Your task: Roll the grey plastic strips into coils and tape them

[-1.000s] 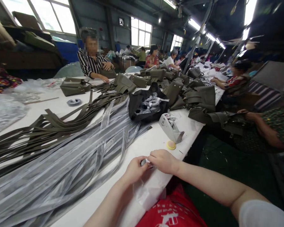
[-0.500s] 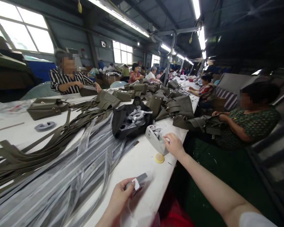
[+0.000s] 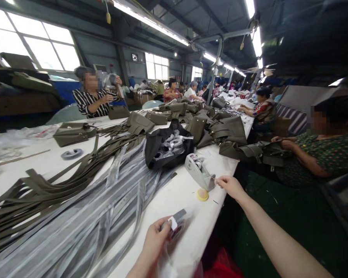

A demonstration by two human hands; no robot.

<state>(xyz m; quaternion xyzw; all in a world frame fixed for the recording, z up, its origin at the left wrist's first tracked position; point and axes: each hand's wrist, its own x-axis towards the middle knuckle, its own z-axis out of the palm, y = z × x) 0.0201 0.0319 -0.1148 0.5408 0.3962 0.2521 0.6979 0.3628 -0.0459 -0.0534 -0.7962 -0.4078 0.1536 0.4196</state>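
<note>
My left hand (image 3: 158, 235) is closed around a grey strap (image 3: 179, 214), whose flat end sticks out past the thumb. A small white label lies against the strap, and clear plastic film hangs below it. At the front end of a grey tape dispenser (image 3: 199, 173), my right hand (image 3: 230, 186) pinches what looks like a strip of clear tape, barely visible between the fingertips. Just in front of the dispenser lies a round yellow-rimmed pad (image 3: 202, 194). Behind it, a black bag (image 3: 150, 152) stands open, full of coiled straps in plastic.
Long plastic-sleeved strips (image 3: 84, 220) and olive straps (image 3: 55, 187) cover the table's left side. Olive handbags (image 3: 230, 131) are heaped farther back. A coiled strap (image 3: 72, 154) lies at left. Co-workers sit along both sides, one in a green patterned top (image 3: 321, 154) at right.
My right hand has drawn back from the dispenser's top to just beyond its front end. My left hand keeps its hold. The co-worker in stripes has raised a hand. The view has shifted slightly.
</note>
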